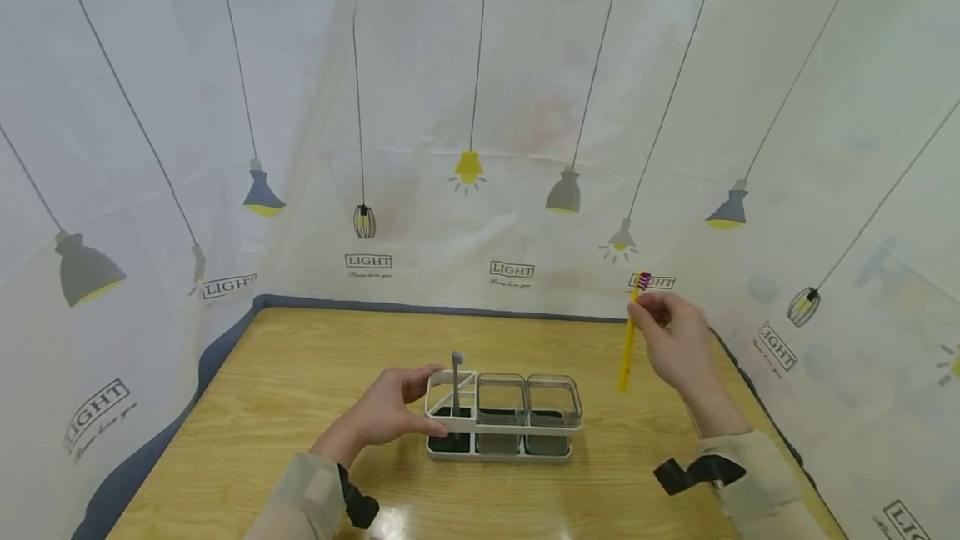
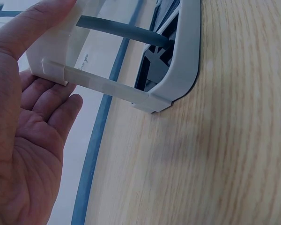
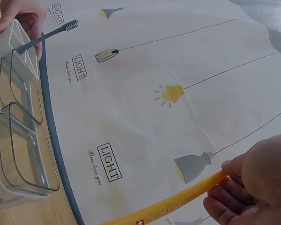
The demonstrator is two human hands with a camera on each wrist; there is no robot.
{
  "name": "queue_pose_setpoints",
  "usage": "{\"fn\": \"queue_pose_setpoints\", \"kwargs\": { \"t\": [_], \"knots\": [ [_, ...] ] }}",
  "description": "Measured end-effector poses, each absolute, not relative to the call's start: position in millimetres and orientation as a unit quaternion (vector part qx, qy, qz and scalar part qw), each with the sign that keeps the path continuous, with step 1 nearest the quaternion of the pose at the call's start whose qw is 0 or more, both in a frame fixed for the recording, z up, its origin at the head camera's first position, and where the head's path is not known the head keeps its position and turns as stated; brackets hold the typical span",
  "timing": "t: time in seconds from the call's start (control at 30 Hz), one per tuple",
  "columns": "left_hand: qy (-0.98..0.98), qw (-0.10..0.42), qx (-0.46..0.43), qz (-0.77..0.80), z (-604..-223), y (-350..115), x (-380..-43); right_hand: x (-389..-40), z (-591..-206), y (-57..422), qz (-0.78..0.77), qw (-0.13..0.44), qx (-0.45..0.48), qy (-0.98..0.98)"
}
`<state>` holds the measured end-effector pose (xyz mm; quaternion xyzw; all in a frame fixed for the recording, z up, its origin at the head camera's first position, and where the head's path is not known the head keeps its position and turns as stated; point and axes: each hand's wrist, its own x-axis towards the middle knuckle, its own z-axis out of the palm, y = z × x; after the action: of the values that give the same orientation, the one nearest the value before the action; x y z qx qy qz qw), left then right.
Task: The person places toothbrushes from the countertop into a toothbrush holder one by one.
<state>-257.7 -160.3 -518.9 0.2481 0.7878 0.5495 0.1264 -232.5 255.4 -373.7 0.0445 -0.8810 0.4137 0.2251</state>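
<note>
My left hand grips the left end of a white toothbrush holder, thumb on the near side and fingers behind. In the divided section of the holder stands a dark grey-blue toothbrush, bristles up. Two clear cups sit side by side in the rest of the holder. Out to the right, above the table, my right hand pinches a yellow toothbrush between thumb and fingers. Its purple-and-white bristles point up and its handle end hangs down. Printing shows along the yellow handle in the right wrist view.
The holder stands on a wood-grain table with a blue-grey edge. A pale sheet printed with hanging lamps surrounds the table at the back and sides. Black camera mounts are strapped over both sleeves.
</note>
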Motion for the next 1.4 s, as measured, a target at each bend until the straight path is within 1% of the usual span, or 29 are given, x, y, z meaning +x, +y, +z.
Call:
{"fn": "queue_pose_setpoints", "kwargs": {
  "t": [0.1, 0.6, 0.93, 1.13, 1.4],
  "knots": [
    [0.787, 0.128, 0.246, 0.551, -519, -160, -258, -231, -370, 248, 0.416, 0.231, 0.055, -0.878],
    [0.792, 0.123, 0.251, 0.543, -523, -161, -260, -231, -356, 210, 0.469, 0.219, 0.089, -0.851],
    [0.795, 0.119, 0.255, 0.537, -521, -161, -260, -233, -354, 188, 0.476, 0.218, 0.109, -0.845],
    [0.797, 0.114, 0.256, 0.535, -520, -161, -260, -236, -355, 175, 0.506, 0.212, 0.13, -0.826],
    [0.792, 0.119, 0.254, 0.543, -520, -162, -259, -238, -358, 158, 0.534, 0.203, 0.147, -0.808]
  ]
}}
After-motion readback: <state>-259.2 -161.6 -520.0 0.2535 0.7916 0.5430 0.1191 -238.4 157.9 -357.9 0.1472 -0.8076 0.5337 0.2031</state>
